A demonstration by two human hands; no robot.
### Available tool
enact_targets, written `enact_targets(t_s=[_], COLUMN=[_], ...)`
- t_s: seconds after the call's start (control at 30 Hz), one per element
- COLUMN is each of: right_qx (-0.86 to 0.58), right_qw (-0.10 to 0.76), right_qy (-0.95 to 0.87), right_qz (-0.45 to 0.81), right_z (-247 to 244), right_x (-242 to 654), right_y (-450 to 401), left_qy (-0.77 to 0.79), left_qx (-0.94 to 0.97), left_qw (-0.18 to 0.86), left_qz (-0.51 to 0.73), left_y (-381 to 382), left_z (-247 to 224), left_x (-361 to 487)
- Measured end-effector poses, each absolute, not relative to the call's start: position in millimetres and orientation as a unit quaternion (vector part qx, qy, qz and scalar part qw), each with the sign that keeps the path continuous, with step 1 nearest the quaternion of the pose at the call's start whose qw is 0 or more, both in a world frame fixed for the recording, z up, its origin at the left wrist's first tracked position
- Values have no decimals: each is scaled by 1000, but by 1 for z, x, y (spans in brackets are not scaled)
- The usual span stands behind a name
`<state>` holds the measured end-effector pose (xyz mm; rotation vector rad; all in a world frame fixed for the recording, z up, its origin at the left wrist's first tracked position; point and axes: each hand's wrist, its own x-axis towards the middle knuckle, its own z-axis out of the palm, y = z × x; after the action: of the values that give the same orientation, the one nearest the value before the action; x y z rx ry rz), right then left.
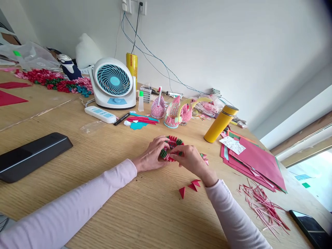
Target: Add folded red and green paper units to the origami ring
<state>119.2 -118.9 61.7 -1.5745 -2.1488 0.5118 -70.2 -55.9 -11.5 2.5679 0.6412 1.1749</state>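
A ring of folded paper pieces (174,141), red and green, rests on the wooden table between my hands. My left hand (155,152) grips its left side, thumb and fingers around the rim. At the ring's near right edge, my right hand (187,158) has its thumb and fingertips pinched together; whether a small piece is between them is hidden. Several loose red folded paper triangles (193,186) lie just below my right hand. More green and pink folded pieces (204,159) show partly behind my right wrist.
Behind stand a white fan (114,81), paper swans (174,112) and a yellow bottle (220,124). Red paper sheets (259,157), thin paper strips (267,207) and a phone (311,226) lie to the right. A black case (33,155) is at the left.
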Motion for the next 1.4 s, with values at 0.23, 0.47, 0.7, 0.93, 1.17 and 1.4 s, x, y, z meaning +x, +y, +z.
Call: enact_targets(t_s=[0.23, 0.47, 0.7, 0.93, 1.17, 1.4], right_qx=[-594, -574, -577, -572, -560, -593], right_qw=[178, 188, 181, 175, 211, 28], right_qy=[-771, -778, -779, -786, -785, -799], right_qz=[146, 171, 167, 158, 159, 101], right_z=[67, 63, 63, 62, 78, 107], right_x=[111, 115, 115, 115, 129, 164], right_y=[-124, -122, -122, -121, -119, -142], left_qy=[212, 209, 204, 206, 220, 213], left_qx=[887, 894, 897, 896, 886, 891], left_qw=[138, 175, 173, 180, 182, 161], left_qz=[386, 355, 352, 350, 366, 367], left_y=[-51, -47, -47, -47, -48, -55], left_z=[-3, 3, 3, 5, -1, -1], left_x=[-68, -66, -65, -65, -64, -67])
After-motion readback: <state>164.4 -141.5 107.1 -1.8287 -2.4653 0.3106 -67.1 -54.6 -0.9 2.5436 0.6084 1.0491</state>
